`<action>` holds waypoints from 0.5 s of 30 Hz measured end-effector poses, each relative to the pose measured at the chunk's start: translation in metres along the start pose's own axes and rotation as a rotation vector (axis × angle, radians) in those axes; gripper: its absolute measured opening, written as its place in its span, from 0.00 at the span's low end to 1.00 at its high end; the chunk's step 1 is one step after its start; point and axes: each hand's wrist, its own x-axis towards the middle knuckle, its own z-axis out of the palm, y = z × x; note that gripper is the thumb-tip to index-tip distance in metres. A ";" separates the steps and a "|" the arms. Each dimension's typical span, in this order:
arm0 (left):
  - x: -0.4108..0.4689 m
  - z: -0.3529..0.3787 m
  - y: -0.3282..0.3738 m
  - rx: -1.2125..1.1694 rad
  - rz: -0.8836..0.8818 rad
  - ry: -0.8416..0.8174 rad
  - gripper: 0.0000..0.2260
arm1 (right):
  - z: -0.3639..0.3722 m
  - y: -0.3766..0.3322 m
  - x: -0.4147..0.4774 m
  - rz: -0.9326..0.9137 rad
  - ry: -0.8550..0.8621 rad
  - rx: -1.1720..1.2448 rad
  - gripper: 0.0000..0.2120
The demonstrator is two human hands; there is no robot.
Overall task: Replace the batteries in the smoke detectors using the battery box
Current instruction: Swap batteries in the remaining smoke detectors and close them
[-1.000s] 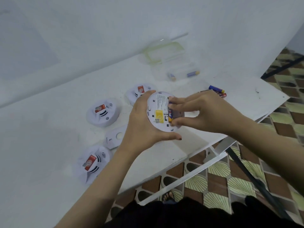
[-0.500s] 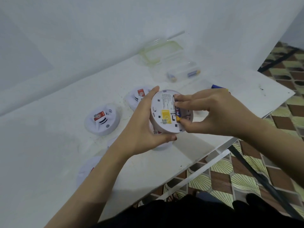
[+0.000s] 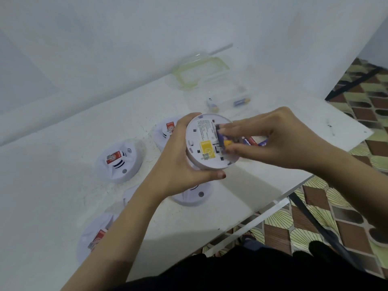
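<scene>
Held smoke detector (image 3: pixel 206 143) raised above white table (image 3: pixel 63 185), back face up toward camera, yellow label (image 3: pixel 206 149) visible near its lower middle. Left hand (image 3: pixel 180 164) wrapped around detector's left rim, thumb curled under lower edge, fingers over upper edge: firm clasp on the housing. Right hand (image 3: pixel 270 139) at detector's right side, fingertips (image 3: pixel 225 129) and thumb pinched on purple-and-yellow battery (image 3: pixel 223 140), which sits in the open battery bay at detector's right half; whether fully seated cannot be told. Directly below held detector, second detector (image 3: pixel 192 195) on table, partly hidden by left hand. Left of held detector, another detector (image 3: pixel 119 162) face up with red sticker; above-left, one more (image 3: pixel 165 133) partly covered; far lower-left, a fourth (image 3: pixel 94 240) behind left forearm. Loose white cover plate (image 3: pixel 130 196) between them. Above-right of held detector, clear battery box (image 3: pixel 228 97) open, two batteries inside, its green-rimmed lid (image 3: pixel 199 74) lying just beyond. Loose batteries (image 3: pixel 255 141) on table behind right hand's fingers.
</scene>
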 end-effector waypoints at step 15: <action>0.038 0.014 -0.019 0.025 -0.029 0.256 0.42 | -0.039 0.113 0.006 0.204 -0.307 -0.004 0.13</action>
